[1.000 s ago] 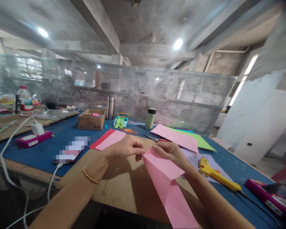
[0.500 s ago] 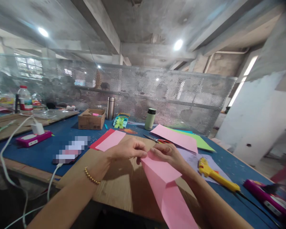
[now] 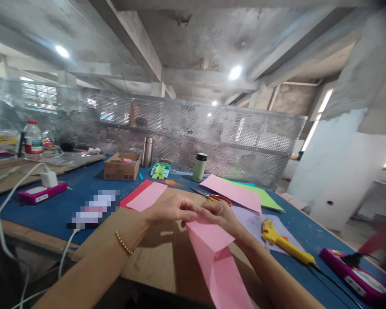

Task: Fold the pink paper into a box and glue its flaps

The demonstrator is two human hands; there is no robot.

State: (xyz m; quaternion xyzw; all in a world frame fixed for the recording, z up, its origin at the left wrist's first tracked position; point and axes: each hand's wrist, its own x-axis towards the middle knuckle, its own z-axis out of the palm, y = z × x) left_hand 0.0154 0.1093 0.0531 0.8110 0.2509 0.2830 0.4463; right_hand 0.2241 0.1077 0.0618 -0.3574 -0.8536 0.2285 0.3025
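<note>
A long strip of pink paper (image 3: 209,253), folded over near its upper end, is held between my two hands above a cardboard sheet (image 3: 161,253). My left hand (image 3: 176,210) pinches the far left corner of the fold. Right beside it, my right hand (image 3: 217,214) grips the same top edge with thumb and fingers. The fingertips of both hands nearly meet, and the undersides of the fingers are hidden. The lower end of the strip hangs toward me and out of view. A gold bead bracelet circles my left wrist.
Scissors (image 3: 209,195) with red handles lie beyond my right hand, by pink paper (image 3: 233,193) and green paper (image 3: 270,199). A yellow glue gun (image 3: 286,244) rests at right, near a purple power strip (image 3: 354,274). A green tumbler (image 3: 199,167) and cardboard box (image 3: 121,169) stand behind.
The view has shifted slightly, so table items appear lower and a little to the left. Both hands keep their pinch on the pink paper, with little change in the fold.
</note>
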